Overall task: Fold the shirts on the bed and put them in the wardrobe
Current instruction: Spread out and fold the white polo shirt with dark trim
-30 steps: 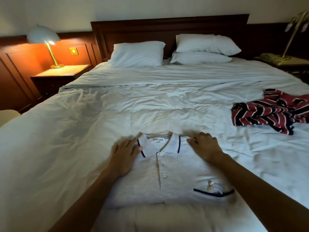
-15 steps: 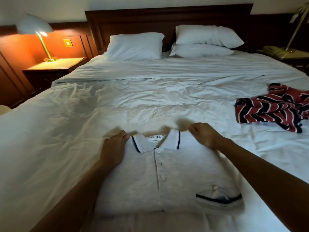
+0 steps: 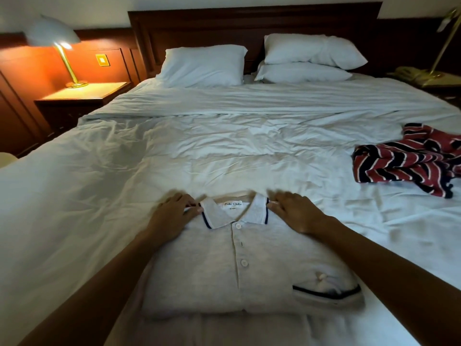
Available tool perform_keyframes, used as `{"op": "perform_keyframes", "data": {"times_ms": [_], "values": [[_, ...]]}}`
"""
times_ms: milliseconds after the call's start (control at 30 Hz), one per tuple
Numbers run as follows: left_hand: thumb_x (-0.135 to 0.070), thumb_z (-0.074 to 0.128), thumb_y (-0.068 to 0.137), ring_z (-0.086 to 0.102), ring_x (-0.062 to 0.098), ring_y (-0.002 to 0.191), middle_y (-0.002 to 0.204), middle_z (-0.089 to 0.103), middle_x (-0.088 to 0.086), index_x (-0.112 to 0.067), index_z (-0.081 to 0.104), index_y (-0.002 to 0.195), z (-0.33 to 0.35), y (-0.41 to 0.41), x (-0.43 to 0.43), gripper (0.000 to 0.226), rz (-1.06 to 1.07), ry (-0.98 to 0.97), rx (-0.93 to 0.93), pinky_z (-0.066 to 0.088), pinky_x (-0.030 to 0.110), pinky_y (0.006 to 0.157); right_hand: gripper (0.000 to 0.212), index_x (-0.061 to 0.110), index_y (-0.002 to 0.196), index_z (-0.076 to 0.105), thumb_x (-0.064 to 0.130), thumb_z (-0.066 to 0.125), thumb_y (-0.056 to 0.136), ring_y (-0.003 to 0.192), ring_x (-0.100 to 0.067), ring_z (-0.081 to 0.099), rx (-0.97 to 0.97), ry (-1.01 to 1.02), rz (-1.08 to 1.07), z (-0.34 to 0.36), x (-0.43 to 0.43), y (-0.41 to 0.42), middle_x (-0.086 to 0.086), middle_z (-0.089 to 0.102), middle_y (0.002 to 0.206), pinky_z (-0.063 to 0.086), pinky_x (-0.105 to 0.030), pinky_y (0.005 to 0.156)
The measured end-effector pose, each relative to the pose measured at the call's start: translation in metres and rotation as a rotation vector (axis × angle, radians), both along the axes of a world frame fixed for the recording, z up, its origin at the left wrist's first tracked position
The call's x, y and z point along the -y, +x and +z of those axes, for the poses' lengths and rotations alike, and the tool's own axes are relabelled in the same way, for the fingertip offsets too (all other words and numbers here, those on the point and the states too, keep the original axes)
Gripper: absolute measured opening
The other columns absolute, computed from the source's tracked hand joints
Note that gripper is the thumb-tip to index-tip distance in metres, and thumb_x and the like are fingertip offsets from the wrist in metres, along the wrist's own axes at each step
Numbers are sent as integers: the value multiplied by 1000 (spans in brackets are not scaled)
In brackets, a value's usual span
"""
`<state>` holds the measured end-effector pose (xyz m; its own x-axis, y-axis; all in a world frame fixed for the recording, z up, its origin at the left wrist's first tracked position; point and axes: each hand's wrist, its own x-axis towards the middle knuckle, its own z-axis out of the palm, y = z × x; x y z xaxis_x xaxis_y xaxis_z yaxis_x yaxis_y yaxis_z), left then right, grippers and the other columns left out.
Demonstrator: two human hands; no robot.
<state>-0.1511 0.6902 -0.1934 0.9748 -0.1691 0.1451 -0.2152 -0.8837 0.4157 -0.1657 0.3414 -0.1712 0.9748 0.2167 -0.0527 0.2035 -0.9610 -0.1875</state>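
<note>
Head view: a grey polo shirt [image 3: 239, 265] of soft knitted cloth, with a navy-edged collar and white buttons, is laid folded into a rectangle at the near edge of the bed [image 3: 99, 196]. Cloth beside the collar is pinched by the left hand [image 3: 172, 216]. The right hand [image 3: 296, 213] is laid on the other shoulder, blurred, so a grip cannot be told. A crumpled striped shirt [image 3: 404, 166], red, navy and white, is seen near the right edge. The white sheet is creased. Pillows [image 3: 204, 66] are propped against a dark wooden headboard [image 3: 249, 23]. A lit lamp [image 3: 57, 38] is stood on a nightstand [image 3: 82, 96].
</note>
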Motion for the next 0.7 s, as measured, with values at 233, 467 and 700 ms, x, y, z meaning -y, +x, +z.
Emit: {"op": "perform_keyframes", "data": {"times_ms": [233, 467, 700], "values": [[-43, 62, 96, 44, 41, 129, 142, 44, 17, -16, 53, 137, 29, -39, 1, 50, 306, -108, -119, 41, 50, 105, 49, 23, 133, 48, 53, 52, 94, 117, -35, 50, 67, 271, -406, 39, 23, -43, -14, 51, 125, 42, -42, 95], [-61, 77, 76, 62, 23, 105, 119, 64, 3, -15, 56, 123, 41, -119, 2, 70, 429, -571, -268, 48, 39, 90, 48, 33, 117, 52, 68, 53, 85, 92, -12, 62, -173, 565, -389, 41, 19, -149, 6, 68, 103, 43, -27, 76], [-48, 88, 66, 57, 17, 111, 123, 57, -2, -29, 45, 139, 50, -170, 11, 87, 334, -653, -225, 43, 31, 84, 33, 30, 123, 49, 31, 64, 93, 56, -6, 64, 100, 734, -327, 28, 9, -187, 1, 71, 68, 47, -19, 57]]}}
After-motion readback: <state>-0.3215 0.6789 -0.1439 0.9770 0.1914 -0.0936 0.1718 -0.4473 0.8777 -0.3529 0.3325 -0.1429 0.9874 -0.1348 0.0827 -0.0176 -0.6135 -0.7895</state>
